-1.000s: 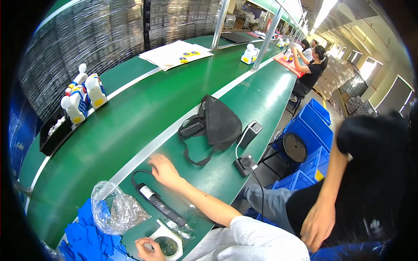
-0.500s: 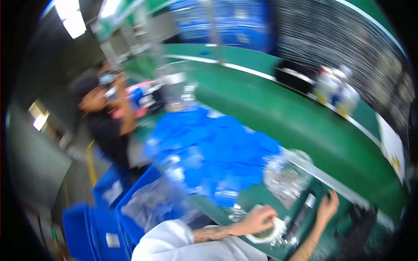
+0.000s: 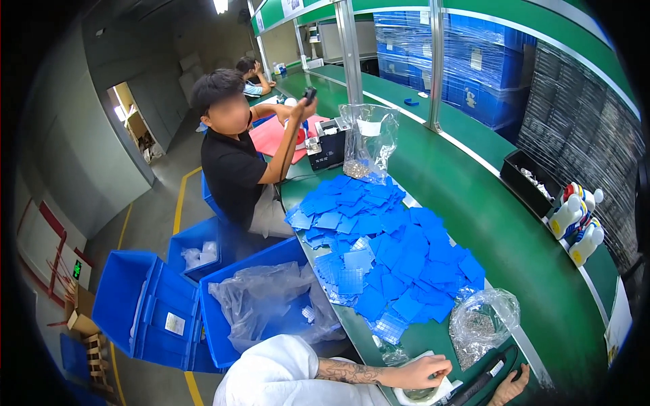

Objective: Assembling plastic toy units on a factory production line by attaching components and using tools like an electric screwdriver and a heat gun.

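Observation:
My left hand (image 3: 424, 373) reaches in from the lower edge, fingers curled together over a white-rimmed dish (image 3: 444, 390); whatever its fingertips pinch is hidden. At the lower right, my right hand (image 3: 512, 387) has its fingers apart and holds nothing visible. Between the hands lies a long black handheld tool (image 3: 479, 384) with a pale label. Just beyond it a clear plastic bag (image 3: 484, 318) contains many small metallic pieces. A wide heap of flat blue square pieces (image 3: 406, 271) covers the green bench (image 3: 433, 348) ahead of my hands.
Blue bins (image 3: 145, 311) stand on the floor at left, one lined with a clear plastic liner (image 3: 264, 304). A co-worker in black (image 3: 233, 169) sits farther along the bench, raising a dark object. Another clear bag (image 3: 369, 142), a black tray (image 3: 528, 183) and white bottles (image 3: 575, 223) stand beyond.
My view has swung left and up, so the bench and my hands sit lower in the picture. The earlier blur is gone. My left hand stays over the dish; my right remains beside the tool.

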Available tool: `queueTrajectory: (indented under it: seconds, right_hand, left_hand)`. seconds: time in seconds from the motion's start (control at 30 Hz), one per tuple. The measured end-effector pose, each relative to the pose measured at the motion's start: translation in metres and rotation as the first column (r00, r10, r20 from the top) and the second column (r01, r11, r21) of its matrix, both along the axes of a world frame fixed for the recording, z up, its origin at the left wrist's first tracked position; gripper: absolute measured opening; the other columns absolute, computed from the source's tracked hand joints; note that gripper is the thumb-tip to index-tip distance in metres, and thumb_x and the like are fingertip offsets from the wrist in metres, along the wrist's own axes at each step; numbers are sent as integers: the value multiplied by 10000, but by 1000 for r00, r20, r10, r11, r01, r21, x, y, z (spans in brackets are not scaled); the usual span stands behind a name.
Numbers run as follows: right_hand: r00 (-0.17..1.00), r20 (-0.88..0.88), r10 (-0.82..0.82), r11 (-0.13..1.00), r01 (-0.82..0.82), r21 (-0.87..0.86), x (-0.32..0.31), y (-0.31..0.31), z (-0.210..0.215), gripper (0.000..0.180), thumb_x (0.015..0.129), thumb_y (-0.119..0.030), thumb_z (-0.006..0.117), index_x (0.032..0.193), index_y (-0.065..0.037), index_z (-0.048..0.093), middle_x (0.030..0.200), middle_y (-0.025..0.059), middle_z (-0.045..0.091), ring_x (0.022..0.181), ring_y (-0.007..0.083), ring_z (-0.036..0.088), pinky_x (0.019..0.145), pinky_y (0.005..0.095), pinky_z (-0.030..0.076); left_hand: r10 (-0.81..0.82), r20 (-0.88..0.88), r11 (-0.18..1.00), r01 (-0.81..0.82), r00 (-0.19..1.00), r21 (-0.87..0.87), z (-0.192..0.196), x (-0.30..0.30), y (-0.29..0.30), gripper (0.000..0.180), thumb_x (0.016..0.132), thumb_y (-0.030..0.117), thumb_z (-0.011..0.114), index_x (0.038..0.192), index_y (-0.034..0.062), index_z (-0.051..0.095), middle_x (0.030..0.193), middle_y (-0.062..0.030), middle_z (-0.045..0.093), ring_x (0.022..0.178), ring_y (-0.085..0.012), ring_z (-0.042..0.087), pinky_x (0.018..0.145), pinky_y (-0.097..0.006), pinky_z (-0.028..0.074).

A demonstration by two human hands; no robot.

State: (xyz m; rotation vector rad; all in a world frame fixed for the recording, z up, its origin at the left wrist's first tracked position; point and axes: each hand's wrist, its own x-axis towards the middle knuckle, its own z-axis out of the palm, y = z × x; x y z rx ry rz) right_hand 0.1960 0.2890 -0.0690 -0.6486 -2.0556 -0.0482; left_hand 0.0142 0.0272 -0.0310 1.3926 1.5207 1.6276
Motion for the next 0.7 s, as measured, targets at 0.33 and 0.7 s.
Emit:
queueTrajectory:
  seconds: [0.33, 0.7]
  right_hand:
    - [979, 201, -17, 955, 76, -285, -17, -22, 34, 240, 710, -15, 531, 910, 64, 638, 960, 242, 617, 930, 378, 577, 888, 414, 434]
    - [969, 246, -26, 998, 11, 64, 23, -18, 14, 243, 861, -152, 506, 984, 46, 576, 1033, 230, 576, 973, 374, 551, 896, 458, 428]
  left_hand:
    - [132, -48, 990, -130, 990, 50, 12, -1, -8, 114, 774, -25, 531, 870, 15, 485, 777, -79, 467, 703, -221, 491, 640, -327, 410]
    - [281, -402, 959, -240, 872, 149, -6, 12, 15, 141, 735, -5, 538, 852, 24, 465, 772, -96, 442, 745, -262, 450, 656, -368, 385]
